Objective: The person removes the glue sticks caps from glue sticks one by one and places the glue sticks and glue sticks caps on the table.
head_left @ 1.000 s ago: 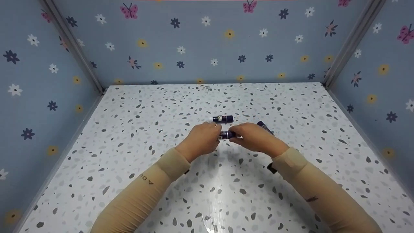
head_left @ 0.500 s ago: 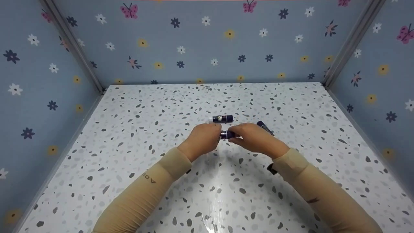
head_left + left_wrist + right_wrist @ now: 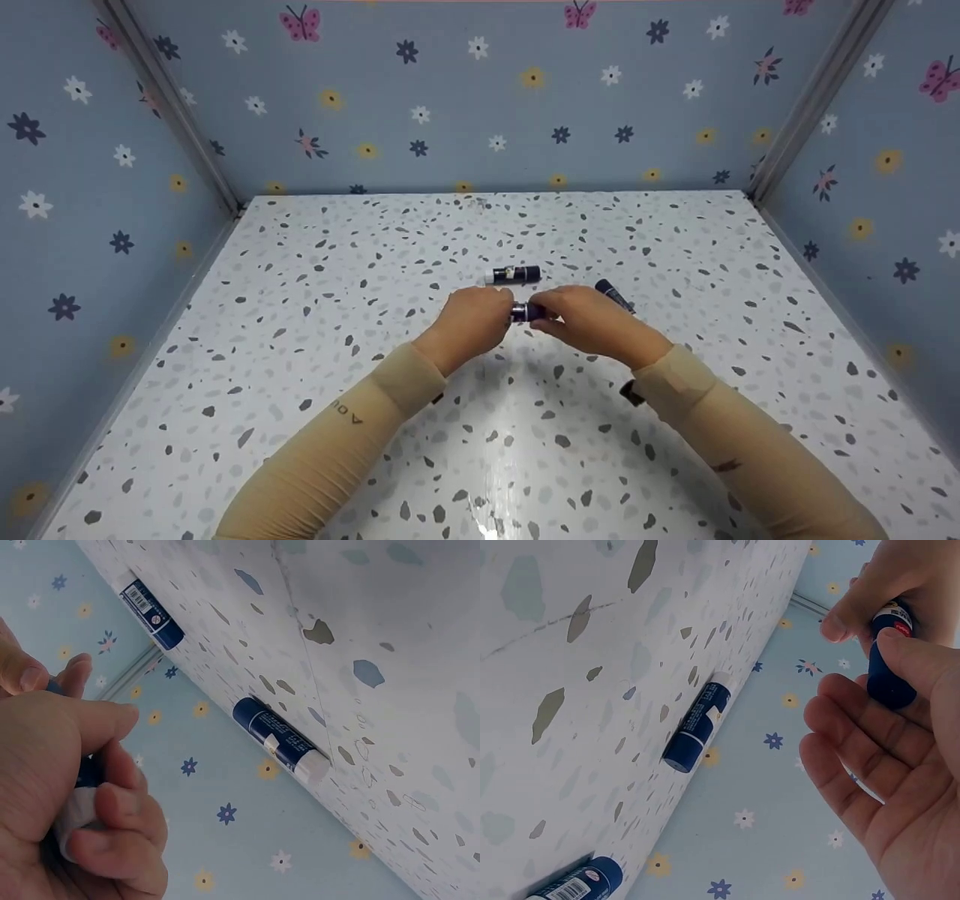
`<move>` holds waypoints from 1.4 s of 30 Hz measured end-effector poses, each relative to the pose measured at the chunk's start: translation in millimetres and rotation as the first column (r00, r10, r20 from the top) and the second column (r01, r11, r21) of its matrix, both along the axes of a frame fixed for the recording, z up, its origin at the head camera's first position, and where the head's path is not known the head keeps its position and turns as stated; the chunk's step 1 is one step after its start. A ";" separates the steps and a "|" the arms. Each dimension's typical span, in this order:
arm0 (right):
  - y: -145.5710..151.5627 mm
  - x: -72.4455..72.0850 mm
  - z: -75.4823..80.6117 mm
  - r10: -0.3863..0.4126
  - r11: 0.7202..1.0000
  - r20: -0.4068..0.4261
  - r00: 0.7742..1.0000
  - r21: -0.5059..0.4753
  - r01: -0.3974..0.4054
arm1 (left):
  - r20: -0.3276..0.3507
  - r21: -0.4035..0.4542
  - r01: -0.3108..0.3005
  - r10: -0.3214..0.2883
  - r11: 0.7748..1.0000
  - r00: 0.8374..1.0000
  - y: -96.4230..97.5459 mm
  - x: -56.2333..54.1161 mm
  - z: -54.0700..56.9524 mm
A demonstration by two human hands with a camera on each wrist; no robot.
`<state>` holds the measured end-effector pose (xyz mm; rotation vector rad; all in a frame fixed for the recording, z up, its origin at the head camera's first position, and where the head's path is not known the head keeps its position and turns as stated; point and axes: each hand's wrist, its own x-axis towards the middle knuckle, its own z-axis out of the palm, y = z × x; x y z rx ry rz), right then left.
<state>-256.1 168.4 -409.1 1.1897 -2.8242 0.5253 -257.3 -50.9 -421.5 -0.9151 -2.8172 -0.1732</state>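
Both hands hold one navy glue stick (image 3: 520, 312) level above the table. My left hand (image 3: 474, 321) curls its fingers round the white end (image 3: 75, 814), seen in the left wrist view. At the other end, my right hand (image 3: 589, 319) pinches the navy end (image 3: 891, 679) between thumb and fingers. In the right wrist view the other fingers of that hand are loosely bent. A second glue stick (image 3: 517, 274) lies just beyond the hands, its white end to the left. A third glue stick (image 3: 615, 295) lies slantwise behind the right hand, partly hidden by it.
The white speckled table (image 3: 360, 247) runs back to a blue flowered wall (image 3: 450, 97). Similar panels stand at left and right, with grey metal posts in the corners. Small dark parts (image 3: 631, 392) show beside the sleeves at the wrists.
My left hand has shifted slightly right along the glue stick, so a little less of its label shows. My right hand stays nearly still. The two lying glue sticks have not moved.
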 end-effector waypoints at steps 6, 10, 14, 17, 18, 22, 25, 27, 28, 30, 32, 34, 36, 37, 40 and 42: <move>-0.5 -0.2 0.6 0.011 1.000 0.022 1.000 -0.022 -0.010 | 0.031 -0.013 -0.013 0.013 1.000 0.999 -0.4 -1.6 0.4; 2.1 0.3 -1.0 0.039 0.997 0.011 0.999 -0.067 -0.038 | 0.039 0.008 0.002 -0.002 1.000 0.999 -1.8 -1.0 1.1; 3.8 0.7 -2.2 0.065 0.992 -0.010 0.998 -0.106 -0.065 | 0.048 0.018 0.013 -0.013 1.000 0.999 -2.6 -0.5 2.0; 4.5 1.1 -2.6 0.073 0.990 -0.020 0.997 -0.123 -0.075 | 0.066 0.018 0.016 -0.017 1.000 0.998 -2.7 -0.4 3.0; 4.7 1.3 -2.7 0.076 0.989 -0.022 0.997 -0.128 -0.079 | 0.071 0.019 0.016 -0.017 1.000 0.997 -2.8 -0.3 3.3; 5.5 2.1 -3.3 0.078 0.988 -0.029 0.997 -0.132 -0.081 | 0.091 0.025 0.018 -0.020 1.000 0.996 -2.7 -0.4 3.5; 6.1 2.3 -4.3 0.080 0.988 -0.042 0.996 -0.128 -0.084 | 0.094 0.029 0.026 -0.029 0.999 0.995 -2.7 -0.8 3.0; 6.7 2.3 -5.1 0.081 0.988 -0.050 0.995 -0.127 -0.087 | 0.093 0.030 0.031 -0.034 0.999 0.995 -2.7 -1.0 2.8; 7.0 2.4 -5.4 0.082 0.988 -0.054 0.995 -0.126 -0.089 | 0.094 0.031 0.034 -0.036 0.999 0.995 -2.7 -1.0 2.9; 7.4 2.4 -6.0 0.083 0.988 -0.063 0.995 -0.123 -0.091 | 0.100 0.036 0.034 -0.037 0.999 0.994 -2.7 -1.0 3.2; 7.8 2.6 -6.4 0.082 0.988 -0.066 0.994 -0.123 -0.090 | 0.112 0.040 0.031 -0.035 0.999 0.993 -2.6 -1.0 3.6; 8.1 2.9 -6.2 0.084 0.988 -0.068 0.994 -0.123 -0.092 | 0.125 0.043 0.030 -0.035 0.999 0.992 -2.7 -1.0 4.1; 8.2 3.1 -6.2 0.086 0.987 -0.073 0.994 -0.126 -0.095 | 0.134 0.043 0.029 -0.035 0.999 0.990 -2.9 -1.1 4.0; 8.4 3.3 -6.3 0.090 0.987 -0.079 0.993 -0.128 -0.100 | 0.138 0.044 0.031 -0.037 0.999 0.990 -3.1 -1.1 4.0; 8.7 3.8 -6.9 0.103 0.984 -0.109 0.989 -0.133 -0.117 | 0.150 0.055 0.036 -0.044 0.998 0.988 -3.5 -1.1 3.3; 9.3 3.6 -8.0 0.113 0.982 -0.130 0.985 -0.137 -0.131 | 0.162 0.061 0.037 -0.046 0.997 0.986 -3.6 -1.1 3.2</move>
